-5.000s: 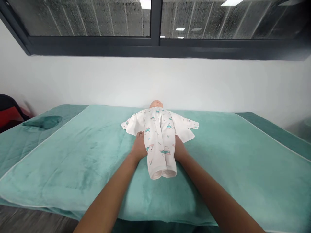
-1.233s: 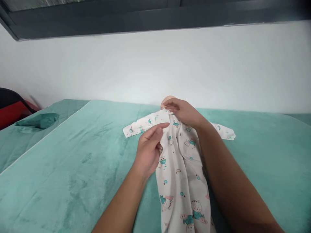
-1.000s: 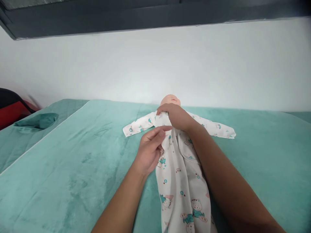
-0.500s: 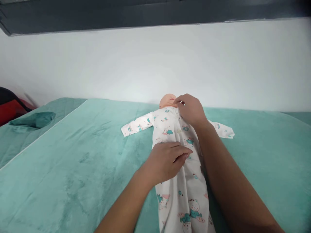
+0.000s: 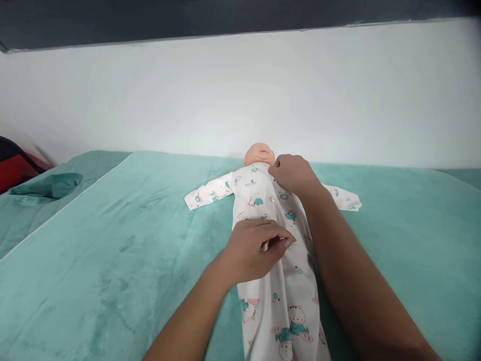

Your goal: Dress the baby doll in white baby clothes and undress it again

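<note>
A baby doll [image 5: 259, 153] lies on its back on the teal blanket [image 5: 112, 240], dressed in a white sleepsuit [image 5: 278, 296] printed with small teal and pink animals. Its sleeves spread out to both sides. My left hand [image 5: 255, 248] rests on the sleepsuit's belly, fingers curled and pinching the front fabric. My right hand [image 5: 293, 173] is up at the chest just below the doll's chin, fingers closed on the neckline edge.
A folded dark teal cloth [image 5: 48, 184] lies at the far left on a second teal cover. A red and black object [image 5: 13, 168] sits at the left edge. A white wall rises right behind the doll's head.
The sleepsuit front, held open a second ago, now lies closed over the doll's chest. My left hand moved down to the belly. My right hand stays at the neckline.
</note>
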`<state>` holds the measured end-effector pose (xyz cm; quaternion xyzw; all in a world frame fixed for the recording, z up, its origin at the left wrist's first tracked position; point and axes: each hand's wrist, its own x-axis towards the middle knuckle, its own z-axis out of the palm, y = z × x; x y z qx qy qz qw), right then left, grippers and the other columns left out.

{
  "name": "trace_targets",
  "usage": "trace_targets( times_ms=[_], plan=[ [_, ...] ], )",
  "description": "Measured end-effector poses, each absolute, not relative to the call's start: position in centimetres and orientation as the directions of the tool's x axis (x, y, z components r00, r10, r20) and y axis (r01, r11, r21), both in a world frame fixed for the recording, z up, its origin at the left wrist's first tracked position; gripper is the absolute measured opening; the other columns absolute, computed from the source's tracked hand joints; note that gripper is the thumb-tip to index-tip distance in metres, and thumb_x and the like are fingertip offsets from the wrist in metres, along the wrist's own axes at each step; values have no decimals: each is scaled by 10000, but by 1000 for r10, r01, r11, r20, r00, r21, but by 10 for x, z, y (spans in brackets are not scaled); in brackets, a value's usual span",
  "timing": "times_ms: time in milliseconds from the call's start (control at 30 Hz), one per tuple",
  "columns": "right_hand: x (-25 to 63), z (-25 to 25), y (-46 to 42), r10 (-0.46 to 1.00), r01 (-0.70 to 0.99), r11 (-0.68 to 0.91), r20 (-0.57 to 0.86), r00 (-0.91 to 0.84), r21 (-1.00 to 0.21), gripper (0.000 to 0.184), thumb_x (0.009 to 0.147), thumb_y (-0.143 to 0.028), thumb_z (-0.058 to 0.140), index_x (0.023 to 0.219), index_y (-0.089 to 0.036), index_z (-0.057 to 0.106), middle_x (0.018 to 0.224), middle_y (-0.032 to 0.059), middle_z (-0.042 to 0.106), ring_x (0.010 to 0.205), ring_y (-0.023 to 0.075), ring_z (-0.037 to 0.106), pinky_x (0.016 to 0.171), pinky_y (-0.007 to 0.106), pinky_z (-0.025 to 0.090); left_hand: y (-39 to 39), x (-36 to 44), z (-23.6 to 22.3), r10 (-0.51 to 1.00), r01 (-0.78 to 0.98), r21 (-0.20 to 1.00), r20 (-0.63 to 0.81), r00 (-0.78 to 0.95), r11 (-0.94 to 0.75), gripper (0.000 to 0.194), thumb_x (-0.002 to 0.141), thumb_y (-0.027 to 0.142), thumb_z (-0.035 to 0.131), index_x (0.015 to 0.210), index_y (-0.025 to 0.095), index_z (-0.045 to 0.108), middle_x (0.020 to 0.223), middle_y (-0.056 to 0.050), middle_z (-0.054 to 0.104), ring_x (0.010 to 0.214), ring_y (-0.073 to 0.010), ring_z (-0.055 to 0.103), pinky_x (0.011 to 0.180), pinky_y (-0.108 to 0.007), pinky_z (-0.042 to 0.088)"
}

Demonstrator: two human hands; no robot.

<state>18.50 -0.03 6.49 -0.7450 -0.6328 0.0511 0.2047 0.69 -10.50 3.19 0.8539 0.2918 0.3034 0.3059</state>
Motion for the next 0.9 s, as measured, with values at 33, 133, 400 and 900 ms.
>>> trace_targets(
  times_ms=[33, 133, 400, 900],
  plan=[
    [185, 63, 2, 959, 914, -116, 197, 205, -388, 108, 765, -251, 523, 697, -201, 591, 730, 89, 629, 690, 230, 556, 645, 340, 404, -105, 7, 32, 695, 310, 717, 330, 639, -625, 228, 869, 170, 525, 865, 244, 741, 708, 20, 700, 620, -121, 582, 658, -257, 457],
    [188, 57, 8, 935, 833, -97, 236, 263, -545, 124, 749, -249, 514, 651, -204, 575, 690, 60, 609, 653, 198, 521, 609, 321, 386, -104, 6, 34, 720, 275, 777, 305, 623, -567, 214, 862, 186, 531, 845, 236, 738, 667, 18, 684, 585, -117, 550, 616, -250, 442],
    [188, 41, 21, 894, 600, 45, 300, 333, -799, 175, 740, -293, 529, 683, -177, 646, 725, 12, 628, 697, 157, 518, 626, 282, 382, -103, -1, 36, 788, 52, 948, 230, 571, -315, 197, 857, 258, 565, 800, 190, 741, 589, 10, 587, 497, -83, 419, 506, -234, 332],
    [198, 33, 19, 965, 347, 86, 165, 203, -934, 240, 683, -365, 651, 793, -177, 750, 840, 21, 726, 803, 194, 616, 684, 283, 438, 42, 53, 49, 970, 448, 861, 218, 106, -242, 153, 779, 182, 591, 688, 173, 715, 757, -41, 706, 686, -160, 583, 650, -283, 412]
  ],
)
